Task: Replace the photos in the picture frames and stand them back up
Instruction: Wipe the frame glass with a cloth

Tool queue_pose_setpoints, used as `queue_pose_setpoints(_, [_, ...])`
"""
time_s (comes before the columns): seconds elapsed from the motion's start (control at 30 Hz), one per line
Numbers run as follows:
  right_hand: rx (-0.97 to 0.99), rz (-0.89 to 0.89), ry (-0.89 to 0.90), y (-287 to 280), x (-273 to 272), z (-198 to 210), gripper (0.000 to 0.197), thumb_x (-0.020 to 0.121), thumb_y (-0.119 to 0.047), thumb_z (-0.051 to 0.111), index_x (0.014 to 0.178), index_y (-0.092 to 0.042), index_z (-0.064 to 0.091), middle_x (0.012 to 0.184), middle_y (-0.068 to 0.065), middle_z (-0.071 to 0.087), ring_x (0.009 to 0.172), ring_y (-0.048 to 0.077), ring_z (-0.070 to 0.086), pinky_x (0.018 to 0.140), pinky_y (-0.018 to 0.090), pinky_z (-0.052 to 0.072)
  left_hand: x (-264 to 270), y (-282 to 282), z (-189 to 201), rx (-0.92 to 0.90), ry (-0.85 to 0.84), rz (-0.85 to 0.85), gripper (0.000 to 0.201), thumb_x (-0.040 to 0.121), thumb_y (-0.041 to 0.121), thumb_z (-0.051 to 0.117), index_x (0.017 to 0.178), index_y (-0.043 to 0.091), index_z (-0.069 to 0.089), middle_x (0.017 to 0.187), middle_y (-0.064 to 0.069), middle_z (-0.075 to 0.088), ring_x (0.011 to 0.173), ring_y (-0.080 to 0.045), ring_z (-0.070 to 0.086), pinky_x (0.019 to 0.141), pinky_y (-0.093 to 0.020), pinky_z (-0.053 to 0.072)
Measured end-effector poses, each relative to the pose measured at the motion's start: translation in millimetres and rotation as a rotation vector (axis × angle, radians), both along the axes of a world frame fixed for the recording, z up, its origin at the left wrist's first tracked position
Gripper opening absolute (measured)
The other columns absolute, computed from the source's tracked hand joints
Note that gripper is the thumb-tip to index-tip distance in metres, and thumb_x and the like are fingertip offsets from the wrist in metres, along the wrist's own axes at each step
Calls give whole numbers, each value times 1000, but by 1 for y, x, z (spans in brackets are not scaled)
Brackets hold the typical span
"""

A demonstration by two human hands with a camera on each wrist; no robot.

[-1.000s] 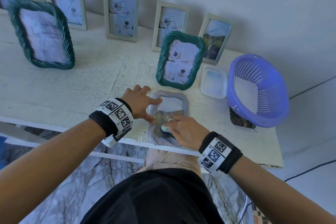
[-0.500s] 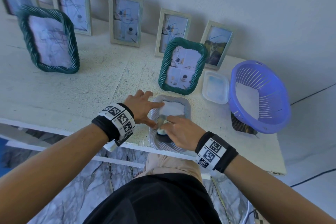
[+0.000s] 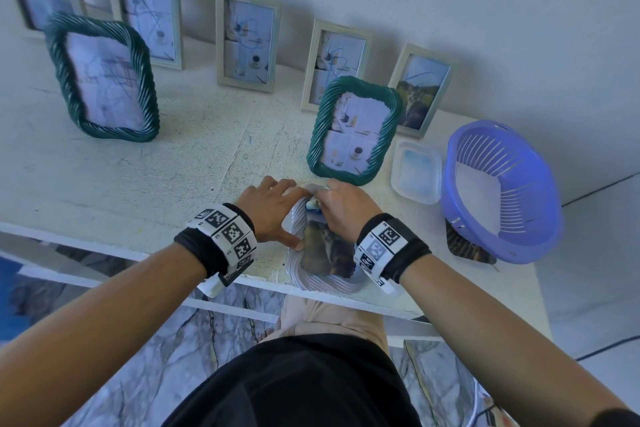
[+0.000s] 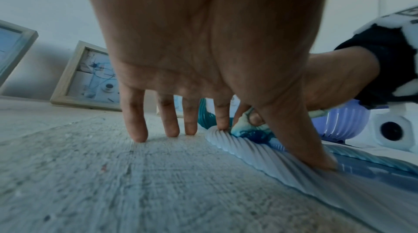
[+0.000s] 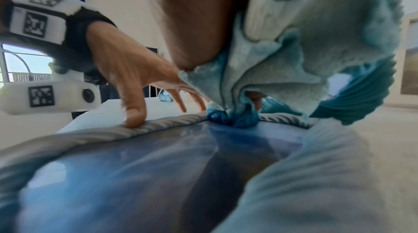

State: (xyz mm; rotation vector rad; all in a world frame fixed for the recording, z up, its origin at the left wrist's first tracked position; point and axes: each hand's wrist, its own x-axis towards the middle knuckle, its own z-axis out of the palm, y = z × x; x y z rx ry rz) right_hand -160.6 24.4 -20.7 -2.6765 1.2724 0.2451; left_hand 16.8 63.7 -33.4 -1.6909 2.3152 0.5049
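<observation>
Fingers [image 4: 135, 126] of left hand [image 3: 268, 210] spreading, pinning pale frame [image 3: 294, 274]; right hand [image 3: 343, 211] pinching cloth [image 5: 282, 49].
Lying flat on tabletop [image 3: 138, 184] under both hands; counting seven frames standing behind.

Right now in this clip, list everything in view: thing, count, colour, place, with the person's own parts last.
Pale grey rope-edged picture frame: one, lying flat at the table's near edge, a photo showing in it.
Blue-and-white cleaning cloth: one, bunched on the flat frame's glass at its far end.
Green rope-edged picture frames: two, standing, far left and centre.
Pale wooden picture frames: five, leaning along the wall.
Clear plastic container: one, right of the centre green frame.
Purple plastic basket: one, table's right end.
White table: one.
Left hand: fingers spread, thumb and forefinger pressing the flat frame's rim.
Right hand: grip bunching the cloth.
Wrist cameras: two, black-and-white bands.
</observation>
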Motion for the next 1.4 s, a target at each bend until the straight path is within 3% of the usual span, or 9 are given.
queue_pose_setpoints(0.13, [53, 15, -99, 17, -9, -5, 23, 92, -12, 51, 109, -7, 66, 123, 11, 59, 103, 32, 59, 85, 38, 47, 1, 0, 0, 6, -12, 6, 99, 70, 79, 58, 150, 39, 16, 157, 1, 20, 137, -29, 27, 103, -50, 39])
queue_pose_setpoints(0.27, [135, 23, -103, 37, -27, 2, 28, 97, -14, 45, 117, -6, 63, 108, 13, 56, 96, 34, 57, 77, 39, 43, -1, -4, 2, 16, -43, -14, 93, 71, 80, 56, 148, 48, 16, 156, 0, 17, 136, -30, 25, 103, -49, 38])
queue_pose_setpoints(0.43, [238, 110, -128, 66, -53, 5, 31, 98, -17, 45, 121, -13, 64, 112, 10, 59, 95, 28, 58, 81, 39, 48, -3, -7, 5, 49, -46, -16, 91, 68, 81, 58, 146, 50, 20, 155, -2, 18, 137, -31, 24, 103, -51, 38])
queue_pose_setpoints(0.53, [216, 201, -43, 68, -71, 9, 25, 94, -13, 49, 113, -11, 66, 104, 9, 58, 87, 28, 60, 74, 37, 50, -4, -7, 6, 51, -57, -22, 91, 69, 81, 57, 146, 51, 20, 156, -3, 18, 137, -32, 24, 105, -52, 35])
queue_pose_setpoints(0.63, [122, 211, 29, 53, -72, 9, 25, 95, -12, 48, 116, -11, 63, 110, 8, 60, 92, 26, 60, 79, 34, 49, -4, -8, 8, 54, -64, -33, 90, 69, 81, 57, 146, 51, 21, 156, -4, 18, 137, -32, 24, 107, -52, 34])
queue_pose_setpoints(0.77, [23, 58, 36, 19, -55, 8, 23, 98, -12, 44, 111, -6, 62, 103, 10, 58, 90, 27, 58, 70, 28, 36, -4, -6, 9, 51, -77, -41, 90, 69, 81, 56, 146, 52, 21, 155, -4, 19, 137, -32, 25, 106, -52, 33])
queue_pose_setpoints(1.0, [-3, -115, 63, -1, -32, 5, 22, 93, -3, 47, 111, -4, 59, 107, 14, 54, 98, 32, 56, 76, 34, 41, -6, -4, 7, 20, -87, -24, 91, 69, 83, 54, 147, 49, 21, 156, -4, 20, 136, -32, 27, 106, -51, 34])
queue_pose_setpoints(1.1, [58, -150, -27, 18, -36, 5, 23, 95, -6, 47, 112, -5, 61, 119, 12, 55, 103, 32, 57, 81, 32, 44, -6, -4, 5, 16, -85, -11, 92, 68, 84, 53, 147, 49, 20, 156, -3, 20, 137, -31, 27, 105, -50, 33])
queue_pose_setpoints(1.4, [312, -69, -96, 78, -64, 0, 33, 98, -24, 38, 117, -14, 63, 118, 4, 57, 101, 25, 58, 85, 39, 49, -4, -4, 2, 18, -54, -4, 93, 69, 83, 54, 148, 49, 19, 156, -2, 18, 138, -31, 24, 107, -51, 30])
